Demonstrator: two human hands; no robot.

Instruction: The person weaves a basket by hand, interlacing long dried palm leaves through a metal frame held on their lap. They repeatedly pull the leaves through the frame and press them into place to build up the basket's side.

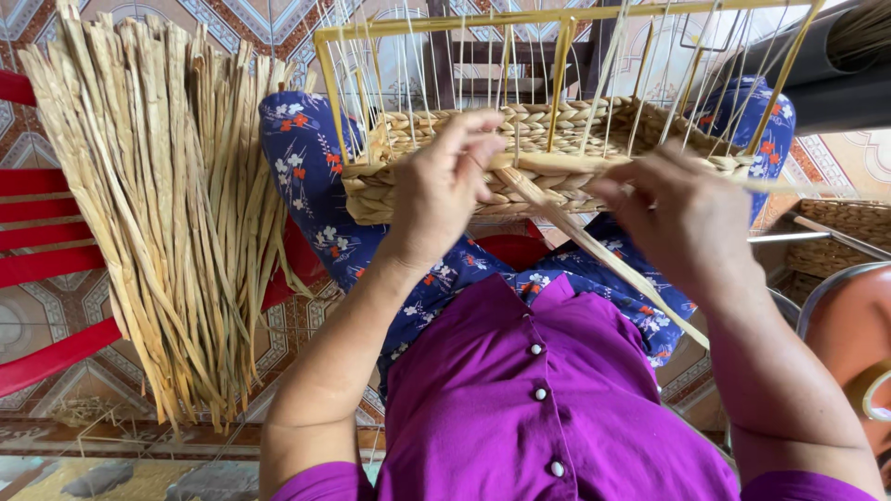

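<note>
A large bundle of dried straw strands (167,213) is leaning upright, fanning out at the top and narrowing towards the floor. Behind the bundle, a red slatted chair (42,269) is standing, its bars showing on the bundle's far side from the lap. Under the bundle, a patterned tile floor (306,325) is showing brown and cream shapes. Well apart from the bundle, at the opposite edge of the view, a finished woven basket (840,237) is sitting, and just below that basket an orange rounded container (849,334) with a metal rim is peeking in.
</note>
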